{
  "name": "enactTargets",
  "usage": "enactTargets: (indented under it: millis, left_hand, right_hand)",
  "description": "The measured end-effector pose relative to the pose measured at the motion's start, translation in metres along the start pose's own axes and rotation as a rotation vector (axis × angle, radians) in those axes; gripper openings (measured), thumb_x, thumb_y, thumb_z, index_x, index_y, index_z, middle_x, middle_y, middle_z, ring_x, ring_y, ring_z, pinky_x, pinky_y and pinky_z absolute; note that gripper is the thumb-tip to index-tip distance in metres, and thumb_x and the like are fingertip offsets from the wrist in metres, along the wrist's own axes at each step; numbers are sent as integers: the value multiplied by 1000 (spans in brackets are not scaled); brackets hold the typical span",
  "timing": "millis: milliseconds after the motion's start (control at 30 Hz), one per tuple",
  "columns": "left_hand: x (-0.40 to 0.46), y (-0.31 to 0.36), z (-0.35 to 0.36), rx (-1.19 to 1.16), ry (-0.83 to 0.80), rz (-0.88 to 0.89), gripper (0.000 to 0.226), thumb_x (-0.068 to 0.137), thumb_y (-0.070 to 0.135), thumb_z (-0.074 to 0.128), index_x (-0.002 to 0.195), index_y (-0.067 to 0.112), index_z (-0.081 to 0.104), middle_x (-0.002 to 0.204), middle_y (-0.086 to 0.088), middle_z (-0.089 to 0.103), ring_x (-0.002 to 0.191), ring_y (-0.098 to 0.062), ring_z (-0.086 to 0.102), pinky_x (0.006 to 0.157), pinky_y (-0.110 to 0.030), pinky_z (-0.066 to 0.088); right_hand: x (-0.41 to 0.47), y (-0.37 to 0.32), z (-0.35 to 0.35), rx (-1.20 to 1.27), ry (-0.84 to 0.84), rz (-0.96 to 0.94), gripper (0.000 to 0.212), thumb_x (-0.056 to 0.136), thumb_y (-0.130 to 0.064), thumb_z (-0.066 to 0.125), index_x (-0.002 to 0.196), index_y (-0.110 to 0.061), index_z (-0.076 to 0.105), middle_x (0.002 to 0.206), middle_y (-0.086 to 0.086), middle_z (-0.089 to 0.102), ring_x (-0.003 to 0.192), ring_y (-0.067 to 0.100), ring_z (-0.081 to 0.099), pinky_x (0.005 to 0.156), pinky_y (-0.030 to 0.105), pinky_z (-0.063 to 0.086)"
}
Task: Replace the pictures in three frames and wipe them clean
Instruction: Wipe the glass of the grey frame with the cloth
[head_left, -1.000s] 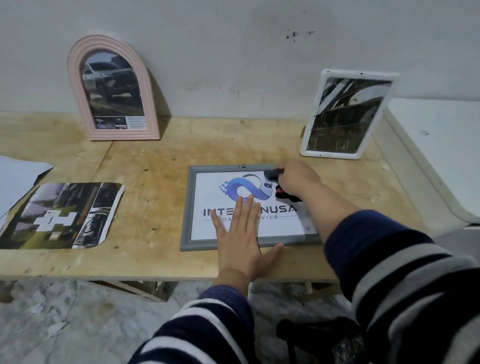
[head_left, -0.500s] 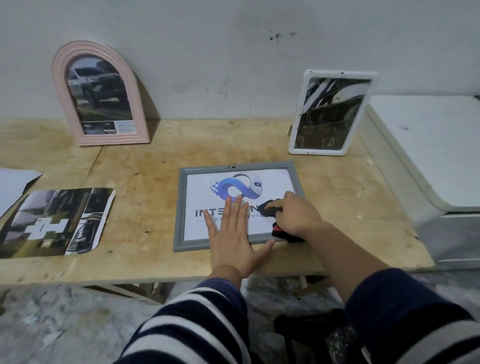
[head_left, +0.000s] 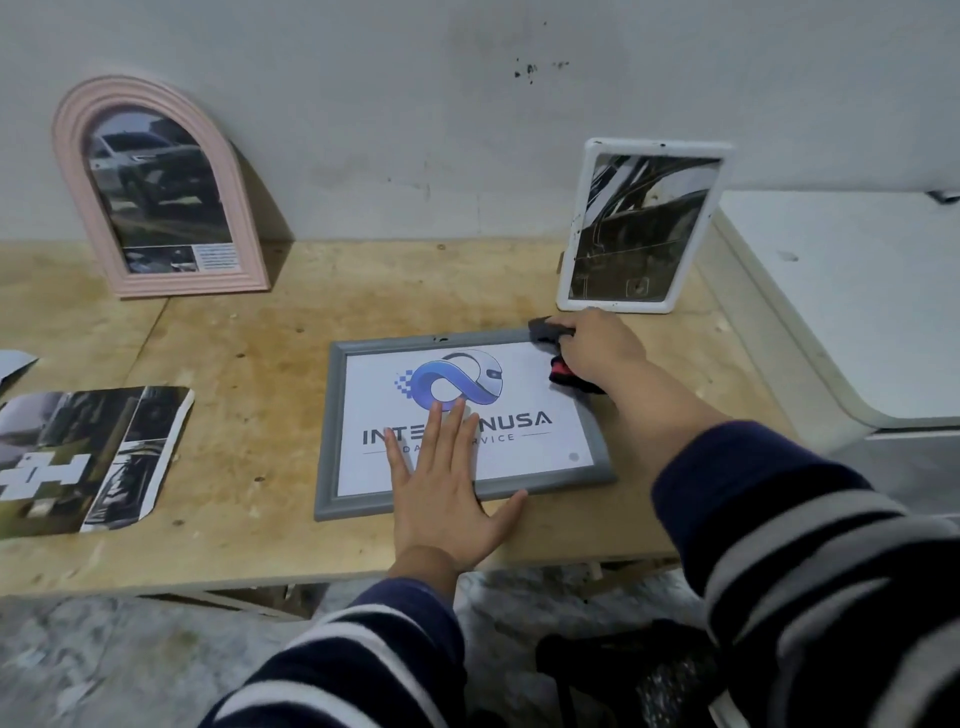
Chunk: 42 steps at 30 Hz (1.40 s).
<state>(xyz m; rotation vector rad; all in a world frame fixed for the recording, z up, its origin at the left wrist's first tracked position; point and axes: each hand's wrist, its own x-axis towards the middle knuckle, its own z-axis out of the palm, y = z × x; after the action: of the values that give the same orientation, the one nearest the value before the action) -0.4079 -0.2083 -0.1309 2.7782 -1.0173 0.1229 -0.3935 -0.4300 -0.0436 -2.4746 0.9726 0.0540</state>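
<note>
One grey frame (head_left: 332, 415), logo print reading "NUSA", "SERVICE" partly covered

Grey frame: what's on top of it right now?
On the grey frame, the left hand presses flat; the right hand grips a dark cloth at its far right corner. Logo lettering is partly covered.

Single head-worn view, looking forward and down, close over wooden table (head_left: 249, 374), facing wall (head_left: 415, 130)
</note>
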Motion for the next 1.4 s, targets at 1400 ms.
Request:
enactTargets:
  millis: [1400]
  left_hand:
    - [-1,-1,6,-12,46,35,91,80,77,35,148,17,36,159,3,24,148,-17,16,116,-58,9]
  right_hand:
    - [12,30,27,118,222,199,43,97,-20,42,140,-20,44,119,3,50,89,27,54,68,33,39]
